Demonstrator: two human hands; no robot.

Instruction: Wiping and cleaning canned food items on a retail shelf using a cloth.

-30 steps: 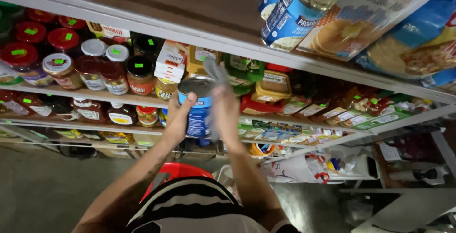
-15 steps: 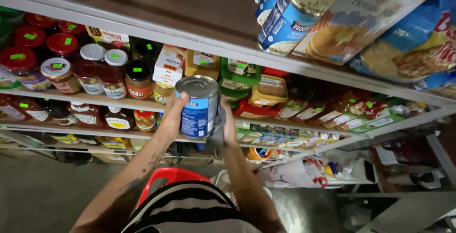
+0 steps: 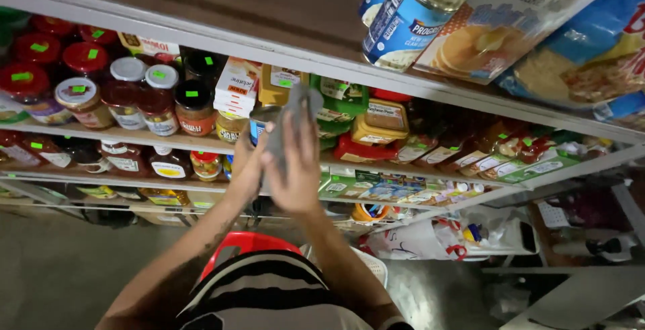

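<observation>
One can with a blue label is held between two hands in front of the middle shelf. The left hand is pressed against the can's left side, its fingers curled around it. The right hand lies flat over the front, fingers stretched upward and closed together, so that most of the can is hidden; only a strip of blue label and a bit of the rim can be seen.

On the middle shelf to the left, three red-lidded jars and two white-lidded jars can be counted near the hands, each marked with a small green sticker. On the upper shelf, at least two blue cans lie on their sides beside one pancake-mix box.

Half a second earlier the can was held upright and its blue label was plainly shown; it has since been raised towards the shelf and covered by the right hand.
</observation>
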